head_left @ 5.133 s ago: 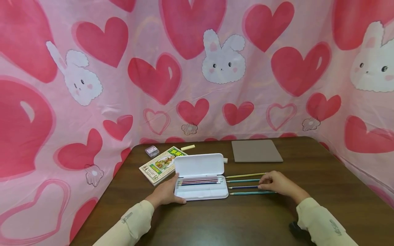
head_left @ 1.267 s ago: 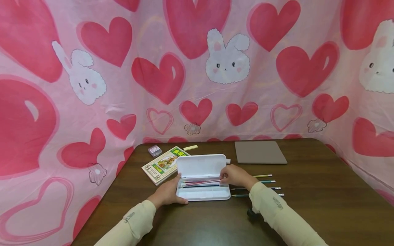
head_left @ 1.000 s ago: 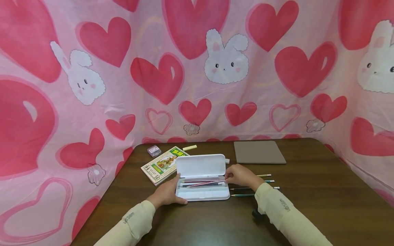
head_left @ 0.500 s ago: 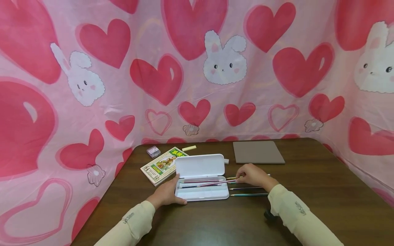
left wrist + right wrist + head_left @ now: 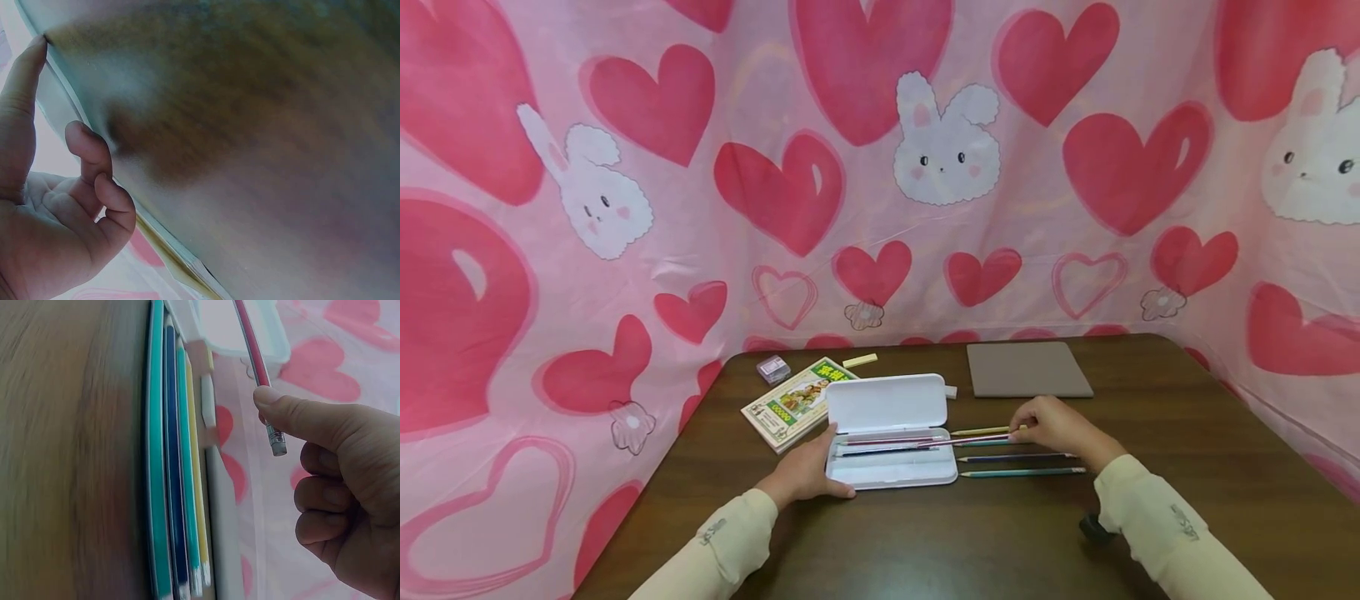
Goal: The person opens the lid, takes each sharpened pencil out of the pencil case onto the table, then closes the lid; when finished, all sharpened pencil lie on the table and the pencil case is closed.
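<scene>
The red-striped pencil [image 5: 251, 344] seems mid-transfer, pinched near its eraser by the right hand [image 5: 1060, 427], its other end over the white pencil case [image 5: 887, 475] that the left hand [image 5: 801, 468] grips between thumb and fingers. The next move likely calls for clearing the four pencils [image 5: 1015, 457] beneath the right hand; beyond both, the dark wooden desk [image 5: 970, 533] meets pink heart-and-rabbit fabric [image 5: 865, 208].

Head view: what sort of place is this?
Most likely a study or writing table, perhaps a set-up corner: pencils lie beside an open pencil case, a book lies nearby, and a heart-print sheet screens it.
</scene>
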`<move>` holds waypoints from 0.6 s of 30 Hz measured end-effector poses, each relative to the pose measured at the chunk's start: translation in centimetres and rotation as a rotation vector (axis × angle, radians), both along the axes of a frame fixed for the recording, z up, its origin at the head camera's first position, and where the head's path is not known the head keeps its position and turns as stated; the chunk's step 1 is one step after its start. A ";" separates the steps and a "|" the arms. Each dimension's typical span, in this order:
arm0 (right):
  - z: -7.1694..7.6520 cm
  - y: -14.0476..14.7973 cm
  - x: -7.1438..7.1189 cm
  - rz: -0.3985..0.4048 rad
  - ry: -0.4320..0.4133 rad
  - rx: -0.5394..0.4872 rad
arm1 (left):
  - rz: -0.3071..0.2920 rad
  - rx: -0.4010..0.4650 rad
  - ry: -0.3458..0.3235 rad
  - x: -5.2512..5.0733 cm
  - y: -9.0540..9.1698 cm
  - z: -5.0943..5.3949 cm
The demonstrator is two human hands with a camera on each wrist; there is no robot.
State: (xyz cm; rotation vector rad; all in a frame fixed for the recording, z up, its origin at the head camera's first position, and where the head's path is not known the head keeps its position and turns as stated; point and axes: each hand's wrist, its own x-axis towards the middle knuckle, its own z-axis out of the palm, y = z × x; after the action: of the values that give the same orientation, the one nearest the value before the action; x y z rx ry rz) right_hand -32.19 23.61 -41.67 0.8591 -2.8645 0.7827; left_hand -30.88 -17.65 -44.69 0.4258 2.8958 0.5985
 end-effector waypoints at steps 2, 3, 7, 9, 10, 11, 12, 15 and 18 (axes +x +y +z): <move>0.0 0.7 0.2 -0.001 0.010 -0.003 | 0.000 -0.002 -0.002 0.0 0.0 0.0; 0.0 1.1 0.3 -0.001 0.008 -0.009 | 0.001 -0.001 -0.002 0.0 -0.1 0.0; -0.1 2.7 1.0 -0.003 -0.024 -0.034 | -0.003 0.000 -0.008 -0.1 -0.1 0.0; -0.2 3.6 1.4 -0.007 -0.039 -0.047 | -0.003 0.006 -0.013 -0.1 -0.1 0.0; -0.3 3.9 1.6 -0.010 -0.043 -0.052 | -0.002 0.007 -0.016 -0.2 -0.1 -0.1; -0.3 4.3 1.7 -0.010 -0.045 -0.054 | -0.001 0.008 -0.019 -0.2 -0.1 -0.1; -0.4 4.7 1.9 -0.009 -0.042 -0.050 | 0.002 0.008 -0.022 -0.2 -0.1 -0.2; -0.5 5.6 2.4 -0.003 -0.058 -0.043 | -0.002 0.006 -0.015 -0.2 -0.2 -0.2; -0.6 6.4 2.9 0.003 -0.088 -0.037 | -0.007 0.001 -0.006 -0.3 -0.1 -0.2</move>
State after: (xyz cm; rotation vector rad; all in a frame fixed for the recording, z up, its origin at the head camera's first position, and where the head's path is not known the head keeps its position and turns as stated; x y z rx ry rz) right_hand -29.33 30.02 -42.31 0.8458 -2.9144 0.8922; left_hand -31.13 -17.75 -44.87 0.4339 2.8872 0.5991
